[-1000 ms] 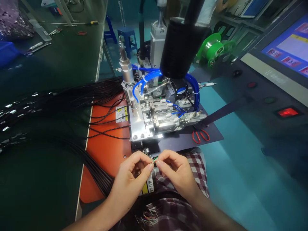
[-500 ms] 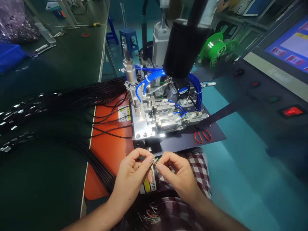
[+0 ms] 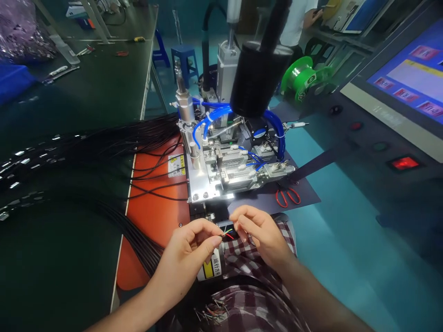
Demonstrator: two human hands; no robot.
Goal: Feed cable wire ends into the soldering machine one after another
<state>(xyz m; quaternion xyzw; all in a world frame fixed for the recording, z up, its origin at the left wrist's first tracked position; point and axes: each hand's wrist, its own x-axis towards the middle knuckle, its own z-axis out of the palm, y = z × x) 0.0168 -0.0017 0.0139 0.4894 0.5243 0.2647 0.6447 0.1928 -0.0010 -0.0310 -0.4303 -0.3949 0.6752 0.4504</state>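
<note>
My left hand point(image 3: 195, 249) pinches the end of a cable between thumb and forefinger, just in front of the machine. From that pinch several thin coloured wires point(image 3: 227, 232) fan out to the right, red, green and whitish ones among them. Most of the cable is hidden by the hand. My right hand point(image 3: 258, 230) hovers beside the wire tips, a little apart from them, with loosely bent fingers and nothing visible in them. Below the hands, a bunch of loose wire ends point(image 3: 214, 313) lies near my checked clothing point(image 3: 252, 304).
A metal machine point(image 3: 228, 170) with blue air hoses stands ahead on an orange base point(image 3: 155, 207). Black cables point(image 3: 134, 235) run along the left. Red-handled scissors point(image 3: 288, 197) lie at right. A control screen point(image 3: 408, 83) and green spool point(image 3: 301, 78) stand farther right. A person point(image 3: 294, 27) is behind.
My right hand has drawn back from the wires, up and slightly to the right. The coloured wires now show spread apart at the left fingertips. The view has shifted slightly.
</note>
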